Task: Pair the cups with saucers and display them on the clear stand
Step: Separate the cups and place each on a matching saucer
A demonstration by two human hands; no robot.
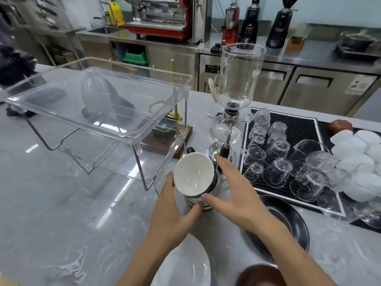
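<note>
Hands at frame centre: left hand [175, 211] cradles tilted cup [192, 174], right hand [233, 195] steadies stack [203, 200], fingers spread, likely separating; stand [99, 104] upper left.

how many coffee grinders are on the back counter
3: a red coffee grinder beside the espresso machine, then two black ones to its right. None look hidden.

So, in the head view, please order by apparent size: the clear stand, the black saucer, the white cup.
1. clear stand, by far the largest.
2. black saucer, partly hidden by the right arm.
3. white cup, smallest, though tilted toward the camera.
</note>
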